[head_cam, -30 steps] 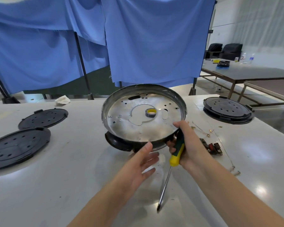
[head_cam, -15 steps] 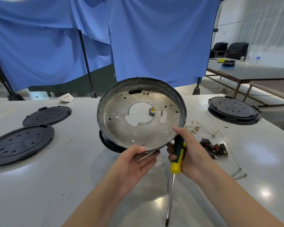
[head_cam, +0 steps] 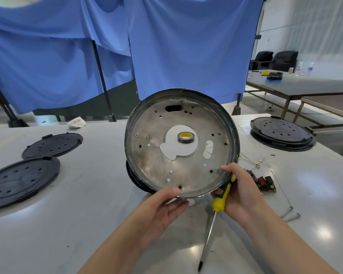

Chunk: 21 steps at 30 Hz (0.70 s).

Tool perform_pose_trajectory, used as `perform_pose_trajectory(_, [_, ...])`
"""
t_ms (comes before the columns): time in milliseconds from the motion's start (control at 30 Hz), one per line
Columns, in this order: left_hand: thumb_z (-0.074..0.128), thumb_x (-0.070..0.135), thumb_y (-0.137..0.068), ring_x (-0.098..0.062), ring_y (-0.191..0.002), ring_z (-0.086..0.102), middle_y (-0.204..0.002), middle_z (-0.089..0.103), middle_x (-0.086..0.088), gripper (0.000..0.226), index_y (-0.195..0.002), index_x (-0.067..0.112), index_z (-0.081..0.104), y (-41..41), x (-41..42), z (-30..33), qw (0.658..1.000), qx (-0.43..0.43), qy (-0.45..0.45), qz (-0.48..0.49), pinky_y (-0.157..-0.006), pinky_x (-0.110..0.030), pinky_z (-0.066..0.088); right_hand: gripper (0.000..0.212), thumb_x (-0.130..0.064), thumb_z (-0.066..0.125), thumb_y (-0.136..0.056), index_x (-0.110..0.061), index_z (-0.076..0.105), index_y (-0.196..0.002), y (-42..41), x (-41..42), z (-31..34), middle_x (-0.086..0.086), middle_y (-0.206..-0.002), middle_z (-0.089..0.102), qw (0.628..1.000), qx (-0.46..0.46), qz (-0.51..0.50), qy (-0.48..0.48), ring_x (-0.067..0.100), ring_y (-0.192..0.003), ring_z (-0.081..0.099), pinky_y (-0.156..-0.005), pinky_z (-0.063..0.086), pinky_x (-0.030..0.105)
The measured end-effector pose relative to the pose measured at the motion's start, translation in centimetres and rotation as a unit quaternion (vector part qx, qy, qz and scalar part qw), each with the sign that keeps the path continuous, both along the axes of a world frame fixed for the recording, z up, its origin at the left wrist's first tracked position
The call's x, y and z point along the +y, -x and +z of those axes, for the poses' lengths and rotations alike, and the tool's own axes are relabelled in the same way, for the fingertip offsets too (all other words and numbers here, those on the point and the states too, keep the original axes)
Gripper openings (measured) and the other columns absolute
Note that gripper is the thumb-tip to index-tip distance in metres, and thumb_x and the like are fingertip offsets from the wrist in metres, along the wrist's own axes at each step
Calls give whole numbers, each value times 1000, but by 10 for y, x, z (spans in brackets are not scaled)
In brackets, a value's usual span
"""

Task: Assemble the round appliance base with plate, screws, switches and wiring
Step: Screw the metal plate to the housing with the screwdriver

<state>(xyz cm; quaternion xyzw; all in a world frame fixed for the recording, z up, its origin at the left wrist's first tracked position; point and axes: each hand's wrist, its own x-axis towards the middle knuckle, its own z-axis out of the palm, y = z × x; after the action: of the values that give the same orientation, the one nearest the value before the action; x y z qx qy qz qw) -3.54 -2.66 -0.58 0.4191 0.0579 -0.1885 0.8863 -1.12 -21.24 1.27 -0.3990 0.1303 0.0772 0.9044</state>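
The round metal appliance base [head_cam: 156, 165] is tipped up on edge over the table, its perforated inner face toward me. My left hand [head_cam: 162, 208] pinches its lower rim, thumb on the inside. My right hand [head_cam: 240, 192] grips a green-and-yellow screwdriver [head_cam: 220, 202] and also holds the base's lower right rim with thumb and fingers; the shaft points down toward me. A roll of dark tape [head_cam: 185, 137] shows through the base's centre cutout. Red and black switches [head_cam: 264, 181] and thin wires [head_cam: 251, 162] lie on the table right of the base.
Two black perforated round covers [head_cam: 18, 182] [head_cam: 53, 144] lie at the left, and a black round base [head_cam: 281, 134] sits at the right. A crumpled cloth [head_cam: 76, 122] is at the table's far edge. Blue curtains hang behind. Small metal pieces [head_cam: 290, 212] lie near my right arm.
The metal base has been tipped from nearly flat to steeply upright. My left hand went from open beneath it to pinching its lower rim. My right hand kept the screwdriver.
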Motion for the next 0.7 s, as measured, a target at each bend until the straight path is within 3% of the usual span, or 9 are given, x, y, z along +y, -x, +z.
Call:
perform_pose_trajectory(100, [80,9,-57,-28,-101,70,-117,69,-21,38,-94,0,77,1,0,1,999,-6,9,-32,-93,-40,54,7,-9,56,-79,-13,56,-74,3,0,-2,2,-62,58,1000,-1,-19,-20,12,-41,41,-37,31,17])
perform_pose_trajectory(200, [80,14,-57,-27,-107,69,-118,69,-17,39,-94,4,78,1,-3,2,999,-3,18,-47,-98,-41,50,6,-10,56,-80,-13,58,-75,5,0,-2,2,-63,60,999,4,-26,-26,12,-41,40,-37,31,18])
perform_pose_trajectory(367, [75,10,-64,-29,-109,67,-119,68,-19,32,-95,3,77,-1,-4,1,999,7,10,-50,-91,-38,55,4,-10,56,-79,-14,58,-77,6,0,-1,1,-64,60,998,17,-42,-37,11,-39,40,-45,30,21])
perform_pose_trajectory(567, [78,10,-53,-29,-106,69,-117,69,-19,41,-93,3,78,-2,0,-3,998,0,-11,-64,-86,-37,58,1,-12,58,-79,-13,58,-79,8,0,0,1,-65,60,999,16,-30,-16,11,-42,38,-45,31,21])
perform_pose_trajectory(700, [77,12,-51,-32,-109,67,-117,68,-22,39,-89,3,78,-5,1,-5,999,7,-4,-46,-91,-41,55,16,-31,66,-82,-15,63,-84,5,-2,2,3,-69,57,1000,-16,2,25,14,-51,40,-41,34,21])
